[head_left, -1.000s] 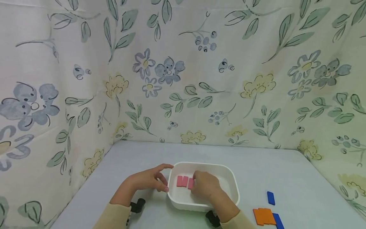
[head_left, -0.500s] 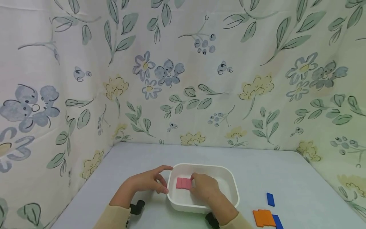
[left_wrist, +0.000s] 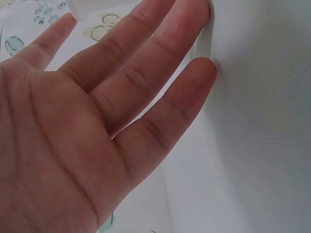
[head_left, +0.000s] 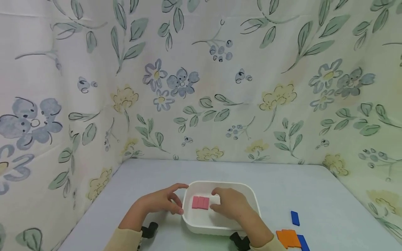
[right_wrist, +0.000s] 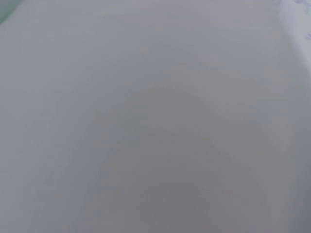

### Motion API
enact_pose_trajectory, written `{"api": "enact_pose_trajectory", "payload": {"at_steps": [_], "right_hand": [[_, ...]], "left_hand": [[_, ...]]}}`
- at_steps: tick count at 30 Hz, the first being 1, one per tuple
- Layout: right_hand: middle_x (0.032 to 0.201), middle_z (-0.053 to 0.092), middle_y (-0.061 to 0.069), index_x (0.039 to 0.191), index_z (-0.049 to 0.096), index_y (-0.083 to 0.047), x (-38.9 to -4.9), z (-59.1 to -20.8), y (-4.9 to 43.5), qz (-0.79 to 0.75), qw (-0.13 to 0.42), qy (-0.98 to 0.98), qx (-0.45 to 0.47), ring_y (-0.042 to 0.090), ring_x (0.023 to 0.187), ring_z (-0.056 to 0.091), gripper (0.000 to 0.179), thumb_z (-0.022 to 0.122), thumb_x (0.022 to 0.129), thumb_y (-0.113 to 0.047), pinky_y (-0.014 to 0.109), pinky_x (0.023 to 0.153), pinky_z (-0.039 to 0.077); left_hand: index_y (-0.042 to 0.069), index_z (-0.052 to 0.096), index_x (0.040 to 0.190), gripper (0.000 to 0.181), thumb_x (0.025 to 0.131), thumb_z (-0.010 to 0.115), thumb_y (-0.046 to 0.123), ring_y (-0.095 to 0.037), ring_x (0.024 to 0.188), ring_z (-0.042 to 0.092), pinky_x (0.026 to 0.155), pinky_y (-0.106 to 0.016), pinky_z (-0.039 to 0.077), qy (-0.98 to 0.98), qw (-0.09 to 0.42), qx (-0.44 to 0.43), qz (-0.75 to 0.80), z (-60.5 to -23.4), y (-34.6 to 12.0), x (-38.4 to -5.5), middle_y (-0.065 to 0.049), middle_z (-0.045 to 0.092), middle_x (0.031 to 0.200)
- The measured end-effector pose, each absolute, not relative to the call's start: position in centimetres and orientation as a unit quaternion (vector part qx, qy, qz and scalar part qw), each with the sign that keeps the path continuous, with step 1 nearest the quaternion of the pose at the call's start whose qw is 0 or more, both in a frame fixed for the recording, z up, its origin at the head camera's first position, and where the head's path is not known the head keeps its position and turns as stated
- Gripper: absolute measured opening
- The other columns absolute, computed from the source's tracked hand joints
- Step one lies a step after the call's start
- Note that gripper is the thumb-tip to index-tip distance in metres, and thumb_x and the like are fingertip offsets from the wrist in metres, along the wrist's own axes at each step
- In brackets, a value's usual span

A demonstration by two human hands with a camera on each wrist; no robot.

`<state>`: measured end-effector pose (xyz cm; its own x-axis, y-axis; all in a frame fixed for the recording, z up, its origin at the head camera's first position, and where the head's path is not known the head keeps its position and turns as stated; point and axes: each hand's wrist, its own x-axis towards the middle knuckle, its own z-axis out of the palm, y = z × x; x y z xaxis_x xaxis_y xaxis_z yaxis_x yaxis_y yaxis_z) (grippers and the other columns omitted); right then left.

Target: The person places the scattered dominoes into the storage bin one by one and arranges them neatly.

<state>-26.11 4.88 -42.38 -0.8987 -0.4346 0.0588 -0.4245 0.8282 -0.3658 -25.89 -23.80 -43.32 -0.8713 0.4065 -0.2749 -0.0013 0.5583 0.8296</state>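
Note:
Three pink rectangular tiles (head_left: 200, 203) lie side by side, edges together, in the left part of a white rounded tray (head_left: 216, 230). My right hand (head_left: 233, 204) is over the tray's middle, just right of the tiles, with thumb and index finger spread apart and nothing visible between them. At the tray's left rim, my left hand (head_left: 160, 200) touches with its outstretched index finger and thumb. The left wrist view gives its palm and loosely extended fingers (left_wrist: 146, 82). Only a blurred pale surface fills the right wrist view; no hand appears there.
On the white table (head_left: 150, 174), right of the tray, lie overlapping orange tiles (head_left: 288, 238), a blue tile (head_left: 295, 218) behind them and another blue tile (head_left: 303, 242) partly under them. A flower-patterned cloth (head_left: 201, 136) stands behind and at both sides.
The rightmost pink tile moved left against the other two. My right hand then let go of it, its thumb and index finger parting and drawing slightly right. The left hand stays at the rim.

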Motion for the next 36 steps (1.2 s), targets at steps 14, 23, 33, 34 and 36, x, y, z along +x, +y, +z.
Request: {"api": "enact_pose_trajectory", "payload": {"at_steps": [14,23,33,34,36], "right_hand": [[0.07,0.05,-0.011,0.116,0.069,-0.027,-25.4,-41.4,11.1,-0.287,0.009,0.912,-0.294,0.006,0.064,0.046,0.026,0.074,0.092,-0.035,0.028,0.058,0.042],[0.077,0.051,-0.006,0.117,0.067,-0.024,-25.4,-41.3,16.2,-0.351,-0.006,0.889,-0.293,0.007,0.067,0.047,0.031,0.074,0.091,-0.039,0.026,0.059,0.041],[0.092,0.054,-0.001,0.122,0.066,-0.014,-25.6,-42.1,21.2,-0.355,-0.011,0.897,-0.263,0.012,0.076,0.053,0.038,0.075,0.091,-0.033,0.025,0.063,0.049],[0.092,0.055,-0.002,0.122,0.066,-0.015,-25.7,-42.4,21.7,-0.354,-0.014,0.897,-0.264,0.011,0.077,0.054,0.037,0.075,0.092,-0.033,0.025,0.063,0.05],[0.093,0.057,-0.004,0.121,0.067,-0.015,-25.7,-42.8,22.6,-0.348,-0.02,0.9,-0.261,0.009,0.079,0.053,0.035,0.074,0.093,-0.033,0.025,0.064,0.05]], "left_hand": [[0.029,0.038,0.151,0.082,0.083,0.084,0.023,-0.025,0.086,0.061,0.083,-0.054,0.045,0.857,0.222,0.111,0.451,-43.3,-24.0,-25.6,-0.005,0.066,0.104],[0.031,0.039,0.15,0.081,0.084,0.083,0.024,-0.025,0.087,0.061,0.081,-0.053,0.046,0.859,0.221,0.116,0.448,-43.3,-23.8,-25.6,-0.004,0.066,0.104],[0.031,0.038,0.15,0.082,0.083,0.084,0.028,-0.025,0.088,0.061,0.082,-0.054,0.045,0.859,0.224,0.116,0.446,-43.2,-23.9,-25.7,-0.004,0.065,0.106],[0.031,0.038,0.15,0.082,0.082,0.084,0.028,-0.025,0.088,0.061,0.082,-0.054,0.045,0.859,0.225,0.114,0.446,-43.2,-23.8,-25.7,-0.004,0.065,0.106],[0.032,0.038,0.15,0.082,0.082,0.084,0.028,-0.025,0.088,0.061,0.082,-0.055,0.045,0.859,0.225,0.11,0.446,-43.2,-23.8,-25.7,-0.004,0.065,0.106]]}}
